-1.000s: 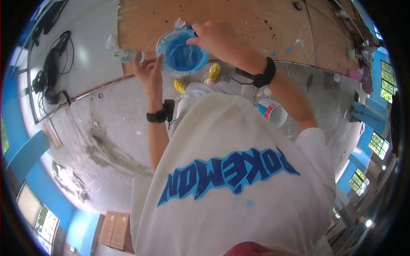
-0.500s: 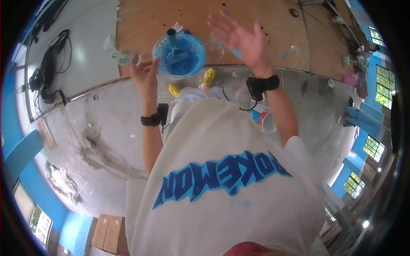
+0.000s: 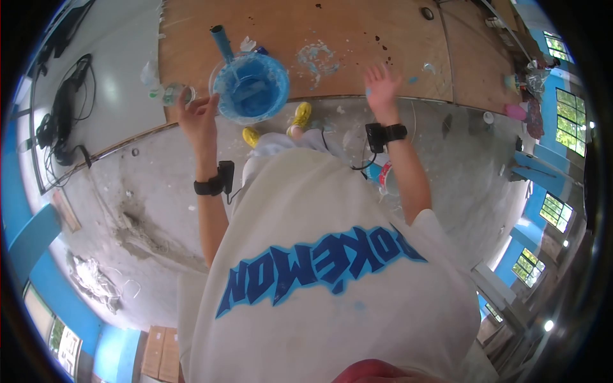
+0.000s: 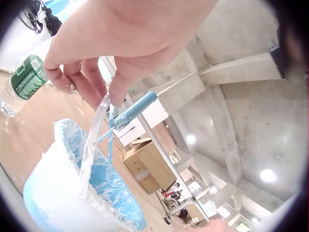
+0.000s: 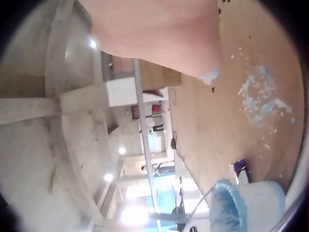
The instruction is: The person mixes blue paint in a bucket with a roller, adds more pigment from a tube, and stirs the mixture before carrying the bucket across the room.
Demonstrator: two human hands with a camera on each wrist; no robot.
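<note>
Plywood worktop [image 3: 357, 32] fills the head view: our paint bucket [image 3: 250, 89] sits at its near edge, stick [image 3: 221, 43] inside; our right hand [image 3: 382, 86] hangs spread and empty, well apart. Left wrist: our left hand [image 4: 125, 38] pinches a clear strip [image 4: 94, 135] at the rim. Right wrist: palm only. Bucket seems heavy, slick; strip flimsy, so grip the wall.

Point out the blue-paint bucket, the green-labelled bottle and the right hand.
bucket [image 3: 279, 82]: head view, right inner wall.
bottle [image 4: 28, 77]: left wrist view, green label.
right hand [image 3: 382, 86]: head view, middle of the hand.
</note>
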